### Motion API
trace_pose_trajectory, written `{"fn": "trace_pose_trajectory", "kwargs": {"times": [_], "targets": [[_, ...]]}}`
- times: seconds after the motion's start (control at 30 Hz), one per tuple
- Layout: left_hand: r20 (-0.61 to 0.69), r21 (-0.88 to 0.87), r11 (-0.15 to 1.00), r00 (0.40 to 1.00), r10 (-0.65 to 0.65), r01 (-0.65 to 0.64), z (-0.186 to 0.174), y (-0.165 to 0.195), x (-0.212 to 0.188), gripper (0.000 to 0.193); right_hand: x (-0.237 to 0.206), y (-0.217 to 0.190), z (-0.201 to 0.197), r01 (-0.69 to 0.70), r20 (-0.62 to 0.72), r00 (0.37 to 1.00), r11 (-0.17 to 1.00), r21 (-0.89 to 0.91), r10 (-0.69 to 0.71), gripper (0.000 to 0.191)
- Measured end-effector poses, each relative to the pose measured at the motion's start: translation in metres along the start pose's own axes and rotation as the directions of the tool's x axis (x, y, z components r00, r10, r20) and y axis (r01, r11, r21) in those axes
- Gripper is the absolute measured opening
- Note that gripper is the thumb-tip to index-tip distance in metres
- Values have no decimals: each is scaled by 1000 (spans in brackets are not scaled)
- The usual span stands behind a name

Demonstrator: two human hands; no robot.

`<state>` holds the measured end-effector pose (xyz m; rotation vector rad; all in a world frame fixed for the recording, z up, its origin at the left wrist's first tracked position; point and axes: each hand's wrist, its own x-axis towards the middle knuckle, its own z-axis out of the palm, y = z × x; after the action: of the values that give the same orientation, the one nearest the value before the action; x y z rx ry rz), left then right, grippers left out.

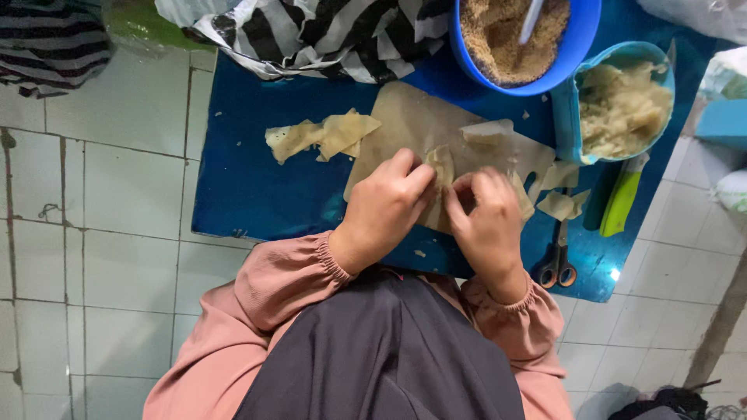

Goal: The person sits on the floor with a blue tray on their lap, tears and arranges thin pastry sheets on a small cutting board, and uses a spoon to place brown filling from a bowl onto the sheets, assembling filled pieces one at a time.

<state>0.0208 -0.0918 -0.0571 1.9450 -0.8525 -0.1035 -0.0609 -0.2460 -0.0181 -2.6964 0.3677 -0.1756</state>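
Scissors lie right of the board, bowls behind.

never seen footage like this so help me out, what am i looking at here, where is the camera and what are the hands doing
There is no machine here. The single picture comes from a camera worn on a person's head, looking straight down at their own lap and two bare hands.

The person sits at a blue mat laid on a white tiled floor. On the mat lies a brown board. Over it, the left hand and right hand together pinch a thin pale dough wrapper; what is inside it is hidden.

Around them: a pile of wrapper pieces to the left, a blue bowl of brown crumbs, a lighter blue tub of pale shredded filling, scissors, and a green-handled tool to the right.
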Motion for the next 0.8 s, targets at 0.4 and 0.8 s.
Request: {"fn": "trace_pose_trajectory", "kwargs": {"times": [0.4, 0.8], "targets": [[3, -56, 998, 1000, -28, 28, -5, 2, 6, 33, 3, 9, 8, -145, 60, 989, 842, 519, 133, 18], [187, 99, 967, 959, 214, -236, -28, -9, 5, 18, -9, 6, -6, 522, -9, 844, 825, -217, -536, 28]]}}
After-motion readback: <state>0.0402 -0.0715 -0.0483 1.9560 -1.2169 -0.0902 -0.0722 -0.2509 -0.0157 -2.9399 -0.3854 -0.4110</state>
